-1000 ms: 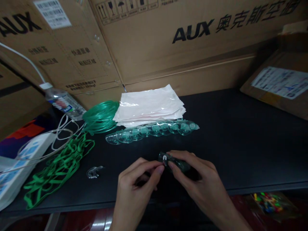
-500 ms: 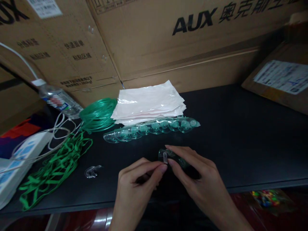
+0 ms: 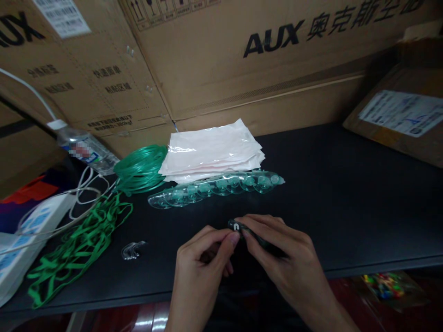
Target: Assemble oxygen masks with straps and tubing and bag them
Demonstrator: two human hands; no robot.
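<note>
Clear green plastic mask (image 3: pixel 258 237), light, thin and probably slippery, pinched by right hand (image 3: pixel 284 258) above dark tabletop (image 3: pixel 363 207), left hand (image 3: pixel 204 263) nipping its small white clip (image 3: pixel 236 226), best held by rim.

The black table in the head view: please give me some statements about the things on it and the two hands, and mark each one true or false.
1. Both hands, left hand and right hand, pinch one small clear green part. True.
2. The row of clear masks lies in front of the stack of plastic bags. True.
3. The green straps lie right of the hands. False: left of them.
4. The water bottle stands upright. False: it lies tilted.
</note>
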